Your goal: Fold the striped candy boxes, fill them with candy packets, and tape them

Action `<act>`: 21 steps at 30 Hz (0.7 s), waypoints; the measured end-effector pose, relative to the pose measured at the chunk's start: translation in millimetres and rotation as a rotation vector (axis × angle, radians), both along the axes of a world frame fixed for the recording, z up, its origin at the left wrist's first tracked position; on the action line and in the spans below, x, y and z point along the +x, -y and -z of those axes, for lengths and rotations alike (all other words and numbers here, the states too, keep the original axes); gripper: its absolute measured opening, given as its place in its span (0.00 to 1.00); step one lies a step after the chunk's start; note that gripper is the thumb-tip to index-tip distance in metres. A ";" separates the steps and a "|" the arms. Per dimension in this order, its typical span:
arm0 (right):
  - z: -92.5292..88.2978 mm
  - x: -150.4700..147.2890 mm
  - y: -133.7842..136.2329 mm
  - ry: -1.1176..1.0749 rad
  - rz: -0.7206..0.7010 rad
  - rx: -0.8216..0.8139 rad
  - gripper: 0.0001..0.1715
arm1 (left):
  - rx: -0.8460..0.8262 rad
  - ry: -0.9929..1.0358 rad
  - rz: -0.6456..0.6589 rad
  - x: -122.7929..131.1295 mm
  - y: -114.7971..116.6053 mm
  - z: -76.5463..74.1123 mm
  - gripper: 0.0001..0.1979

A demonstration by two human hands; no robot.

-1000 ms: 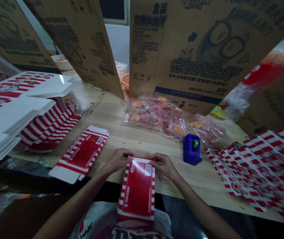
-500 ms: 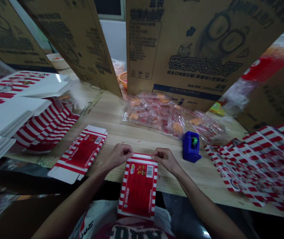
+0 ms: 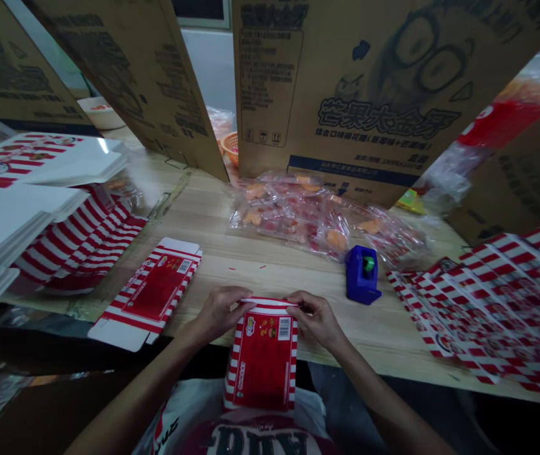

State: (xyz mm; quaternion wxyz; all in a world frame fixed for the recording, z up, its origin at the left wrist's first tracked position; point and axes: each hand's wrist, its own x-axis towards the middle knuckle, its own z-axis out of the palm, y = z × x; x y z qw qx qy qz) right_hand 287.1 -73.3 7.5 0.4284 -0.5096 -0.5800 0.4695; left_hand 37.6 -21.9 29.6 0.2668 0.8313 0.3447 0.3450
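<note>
From where I stand in the room, I see a person seated at a light wooden table (image 3: 213, 234), working at its near edge with two bare hands. The left hand (image 3: 220, 314) and the right hand (image 3: 314, 321) are apart, one at each end of the top edge of a red-and-white striped paperboard carton (image 3: 264, 357). Both hands are curled, and each one pinches this edge between the fingers and thumb (the thumbs are partly hidden, so I cannot tell exactly how they lie). The carton is folded flat with its red printed face and barcode upward, and it reaches from the table edge down toward the person's chest. Just left of the left hand, a second striped red carton (image 3: 149, 294) lies flat on the wood. Further left stands a stack of white and striped folded cartons (image 3: 18, 221). Near the right hand sits a small blue plastic tape dispenser (image 3: 362, 275) with a green centre, and beyond it, at the right side, lies a wide spread of flat striped carton blanks (image 3: 492, 303). Behind these lies a heap of clear plastic bags with orange sweets (image 3: 293, 218), and tall brown cardboard sheets (image 3: 345, 95) with black printing stand along the far side of the table.
</note>
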 end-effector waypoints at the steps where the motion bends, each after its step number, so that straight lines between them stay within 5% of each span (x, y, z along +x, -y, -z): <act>1: -0.1 -1.1 1.4 0.003 0.010 0.006 0.13 | 0.037 0.000 -0.005 0.6 2.1 0.4 0.07; 9: -5.4 -13.7 0.7 0.001 0.096 -0.002 0.17 | -0.112 -0.046 -0.031 12.9 13.0 -7.0 0.05; 16: -21.7 -5.9 -40.4 -0.073 -0.335 -0.274 0.22 | -0.222 -0.008 -0.003 9.9 11.5 -9.0 0.06; 21: -27.1 -7.5 -54.8 0.042 -0.389 -0.196 0.23 | -0.213 0.007 -0.036 8.7 13.0 -11.3 0.06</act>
